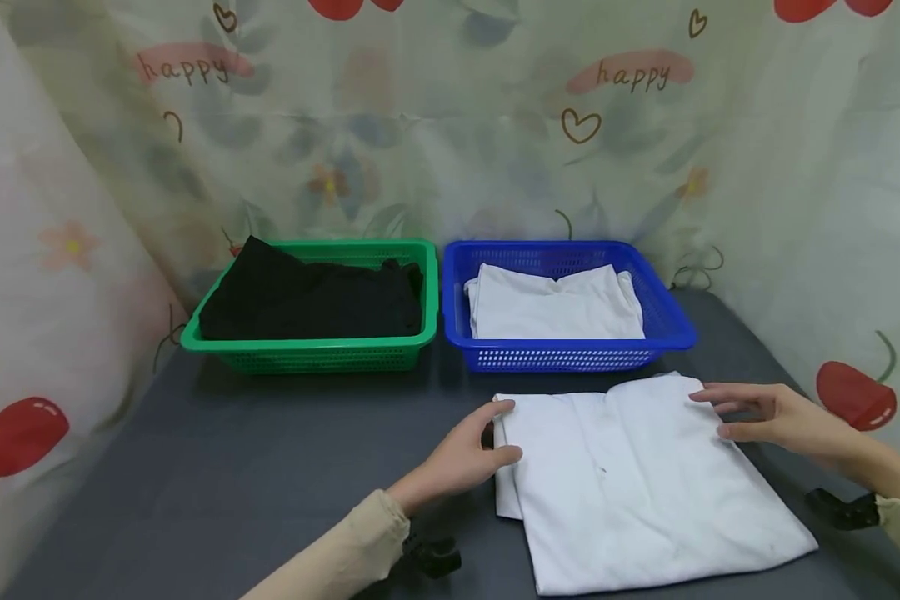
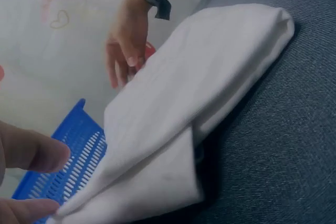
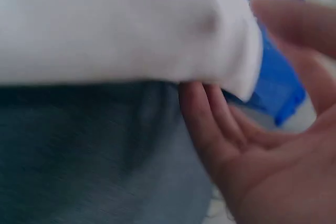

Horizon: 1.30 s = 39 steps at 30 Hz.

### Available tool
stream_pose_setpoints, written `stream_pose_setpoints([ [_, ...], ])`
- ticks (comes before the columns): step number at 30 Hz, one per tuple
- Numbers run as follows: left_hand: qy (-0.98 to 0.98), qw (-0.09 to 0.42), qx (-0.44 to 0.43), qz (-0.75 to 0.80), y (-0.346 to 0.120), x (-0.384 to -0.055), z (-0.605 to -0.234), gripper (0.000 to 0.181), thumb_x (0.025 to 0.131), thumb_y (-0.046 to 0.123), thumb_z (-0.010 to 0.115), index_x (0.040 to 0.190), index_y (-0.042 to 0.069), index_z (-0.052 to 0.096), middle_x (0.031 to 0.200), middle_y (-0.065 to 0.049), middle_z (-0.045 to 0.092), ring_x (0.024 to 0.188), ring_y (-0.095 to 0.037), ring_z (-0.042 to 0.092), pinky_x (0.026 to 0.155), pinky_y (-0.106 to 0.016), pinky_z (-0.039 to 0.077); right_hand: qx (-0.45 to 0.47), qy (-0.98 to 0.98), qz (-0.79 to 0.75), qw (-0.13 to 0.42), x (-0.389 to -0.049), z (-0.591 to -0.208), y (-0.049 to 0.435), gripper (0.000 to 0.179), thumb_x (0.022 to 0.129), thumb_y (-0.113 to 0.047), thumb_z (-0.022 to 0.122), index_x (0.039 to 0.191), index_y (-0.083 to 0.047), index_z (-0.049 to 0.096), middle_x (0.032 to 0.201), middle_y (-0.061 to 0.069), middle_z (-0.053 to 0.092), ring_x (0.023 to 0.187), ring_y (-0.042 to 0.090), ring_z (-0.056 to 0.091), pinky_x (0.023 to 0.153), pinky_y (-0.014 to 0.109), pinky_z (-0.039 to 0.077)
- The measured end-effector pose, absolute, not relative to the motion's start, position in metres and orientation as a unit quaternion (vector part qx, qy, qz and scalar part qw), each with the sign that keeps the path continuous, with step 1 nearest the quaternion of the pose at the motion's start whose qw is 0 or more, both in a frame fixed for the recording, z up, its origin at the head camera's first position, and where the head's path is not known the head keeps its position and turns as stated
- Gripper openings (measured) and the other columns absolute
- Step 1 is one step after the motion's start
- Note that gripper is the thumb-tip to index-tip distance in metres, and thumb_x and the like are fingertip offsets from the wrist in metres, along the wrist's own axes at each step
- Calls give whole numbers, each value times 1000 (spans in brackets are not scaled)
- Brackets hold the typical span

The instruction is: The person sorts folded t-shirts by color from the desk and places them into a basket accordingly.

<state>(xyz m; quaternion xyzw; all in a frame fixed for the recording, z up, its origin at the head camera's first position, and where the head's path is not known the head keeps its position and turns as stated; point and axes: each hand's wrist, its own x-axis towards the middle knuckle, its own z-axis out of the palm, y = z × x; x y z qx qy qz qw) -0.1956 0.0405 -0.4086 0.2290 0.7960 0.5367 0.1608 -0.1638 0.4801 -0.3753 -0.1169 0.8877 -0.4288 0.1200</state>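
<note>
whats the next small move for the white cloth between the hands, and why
Probably pinch the cloth's right edge with the right hand: its fingertips are already at that edge, but thumb and fingers stand apart, so there seems to be no grip. The left hand is at the opposite edge.

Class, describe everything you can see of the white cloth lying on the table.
The white cloth looks like plain, soft woven fabric, folded into layers, with faint creases and a small dark mark near its middle. It lies flat on the dark table, in front of the blue basket. An under-layer peeks out along its left edge, and its near right corner juts outward. The left hand has fingertips at its left edge; the right hand has fingertips at its right edge.
</note>
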Motion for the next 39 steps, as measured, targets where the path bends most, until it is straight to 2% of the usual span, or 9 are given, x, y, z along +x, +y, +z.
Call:
stream_pose_setpoints([
  [5,777,132,256,560,40,-195,-408,54,94,17,66,145,8,49,151,-7,38,118,-26,53,94,-42,48,-80,888,-436,122,-161,-383,480,42,94,-17,69,133,-2,62,134,10,57,110,-7,48,81,28,52],
  [12,779,124,243,565,42,-194,-402,48,93,20,67,139,11,57,141,-2,50,109,-22,58,88,-36,50,-20,896,-443,30,-150,-390,482,37,89,-17,75,123,-2,69,115,-1,70,104,-10,52,77,24,52],
  [17,791,128,252,543,43,-192,-400,46,93,19,67,137,15,59,113,-3,61,91,-18,58,71,-32,49,-33,890,-444,97,-150,-386,482,41,95,-18,68,131,-1,62,125,1,65,106,-8,51,83,30,49],
  [22,792,116,310,513,41,-190,-401,49,94,18,65,142,13,54,143,0,50,120,-15,53,90,-34,50,-40,888,-437,139,-152,-384,478,46,95,-21,67,137,-5,59,138,9,54,109,-11,46,89,42,46],
  [24,797,115,327,495,41,-187,-401,51,95,19,63,144,12,52,141,-2,52,120,-11,51,95,-33,47,-44,882,-446,147,-152,-384,478,45,95,-19,66,137,-5,58,138,6,54,110,-8,47,89,39,48],
  [27,806,124,357,455,42,-184,-402,52,94,19,61,144,11,51,100,-3,67,86,-6,56,79,-24,47,-58,870,-460,169,-152,-384,479,43,97,-16,63,138,-3,57,133,-6,58,110,-2,51,85,33,49],
  [31,811,108,403,409,44,-176,-404,50,94,18,61,142,7,53,84,0,60,71,-5,48,68,-19,41,-82,856,-460,220,-152,-383,479,40,99,-14,59,137,-4,58,132,-7,58,111,2,51,82,30,48],
  [34,823,76,398,399,45,-171,-405,49,94,18,60,141,5,52,108,1,58,87,-6,50,76,-20,44,-88,851,-456,246,-153,-384,479,38,100,-15,58,137,-6,59,136,2,56,111,3,50,81,32,47],
  [39,838,90,307,442,48,-166,-408,50,94,18,57,143,9,49,107,-6,38,92,-16,42,77,-27,41,-76,844,-471,243,-153,-385,480,36,100,-14,56,135,-4,60,133,4,57,110,5,53,82,35,50],
])
